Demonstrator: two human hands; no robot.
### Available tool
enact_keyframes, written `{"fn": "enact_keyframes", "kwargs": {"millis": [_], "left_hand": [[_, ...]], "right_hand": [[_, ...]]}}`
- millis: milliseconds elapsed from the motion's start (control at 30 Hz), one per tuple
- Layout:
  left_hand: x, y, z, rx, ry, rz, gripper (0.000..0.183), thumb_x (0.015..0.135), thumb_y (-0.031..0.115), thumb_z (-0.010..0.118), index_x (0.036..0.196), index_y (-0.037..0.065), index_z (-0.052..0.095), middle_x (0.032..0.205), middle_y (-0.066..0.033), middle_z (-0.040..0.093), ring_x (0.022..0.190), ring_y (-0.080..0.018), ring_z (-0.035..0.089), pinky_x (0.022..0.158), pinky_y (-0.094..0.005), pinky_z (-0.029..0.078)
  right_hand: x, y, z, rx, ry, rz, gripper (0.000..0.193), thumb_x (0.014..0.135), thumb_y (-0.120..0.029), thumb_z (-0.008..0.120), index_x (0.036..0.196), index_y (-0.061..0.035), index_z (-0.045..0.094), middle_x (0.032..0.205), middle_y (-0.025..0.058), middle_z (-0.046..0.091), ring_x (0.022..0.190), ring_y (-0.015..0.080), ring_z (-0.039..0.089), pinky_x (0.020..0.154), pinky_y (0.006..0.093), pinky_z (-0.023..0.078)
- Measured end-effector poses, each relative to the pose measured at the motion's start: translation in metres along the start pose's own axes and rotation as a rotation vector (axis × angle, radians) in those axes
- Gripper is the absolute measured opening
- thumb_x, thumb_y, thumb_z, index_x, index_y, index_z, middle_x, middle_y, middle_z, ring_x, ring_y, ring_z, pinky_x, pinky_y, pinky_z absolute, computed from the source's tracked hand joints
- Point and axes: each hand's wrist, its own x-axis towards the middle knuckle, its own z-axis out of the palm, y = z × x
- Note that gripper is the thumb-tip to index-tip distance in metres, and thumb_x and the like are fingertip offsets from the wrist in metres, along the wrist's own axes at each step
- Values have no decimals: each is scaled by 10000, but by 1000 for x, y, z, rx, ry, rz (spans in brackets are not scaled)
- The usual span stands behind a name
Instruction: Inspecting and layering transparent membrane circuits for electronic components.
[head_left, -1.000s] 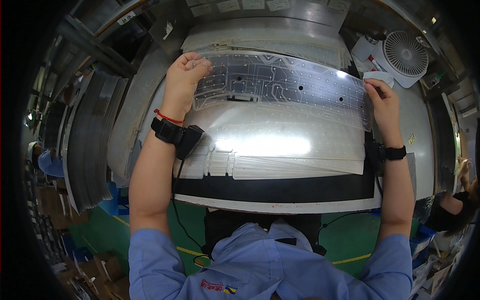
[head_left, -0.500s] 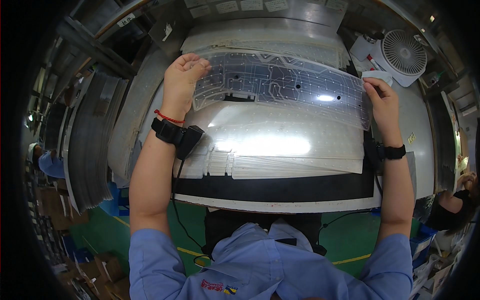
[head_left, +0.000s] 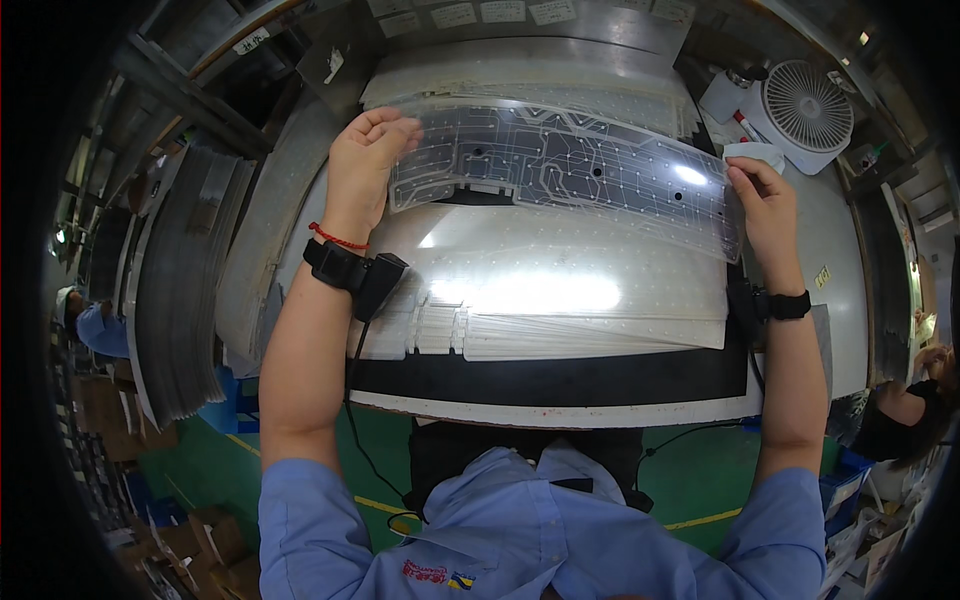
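Wide fisheye view from the head, facing down, blue shirt nearest, worktable beyond

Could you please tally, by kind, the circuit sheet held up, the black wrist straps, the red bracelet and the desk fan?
Clear circuit-patterned sheet: 1
Black wrist straps: 2
Red braided bracelet: 1
White desk fan: 1
Total: 5
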Motion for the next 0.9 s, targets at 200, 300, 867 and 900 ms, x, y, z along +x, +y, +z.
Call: {"fn": "enact_keyframes", "kwargs": {"millis": [200, 300, 867, 900], "left_hand": [[0, -4, 1, -23, -30, 14, 277, 860, 35, 672, 1099, -25, 544, 962, -92, 681, 880, -144, 652, 798, -247, 511], [0, -4, 0, 33, -53, -8, 224, 866, 44, 670, 1062, -9, 575, 952, -80, 679, 864, -120, 636, 788, -237, 499], [-43, 44, 37, -231, -346, -283, 196, 955, 124, 572, 1118, 18, 596, 969, -46, 656, 843, -98, 631, 773, -203, 517], [-47, 46, 41, -254, -382, -284, 216, 968, 139, 559, 1143, 14, 578, 996, -51, 648, 881, -95, 640, 801, -190, 536]], "right_hand": [[0, 1, 0, 18, 0, -12, 187, 909, -119, 653, 1063, -19, 688, 947, 11, 667, 844, 82, 555, 781, 219, 429], [0, -1, 1, 17, -1, -18, 183, 908, -110, 653, 1063, -18, 688, 943, 9, 666, 845, 81, 555, 783, 218, 429], [-6, -133, 5, 104, 51, -268, 247, 935, -104, 606, 1163, -14, 627, 1100, 58, 624, 992, 118, 576, 866, 250, 447], [-18, -153, 15, 123, -10, -279, 239, 932, -96, 606, 1155, -11, 628, 1091, 53, 624, 977, 114, 577, 857, 252, 451]]}}
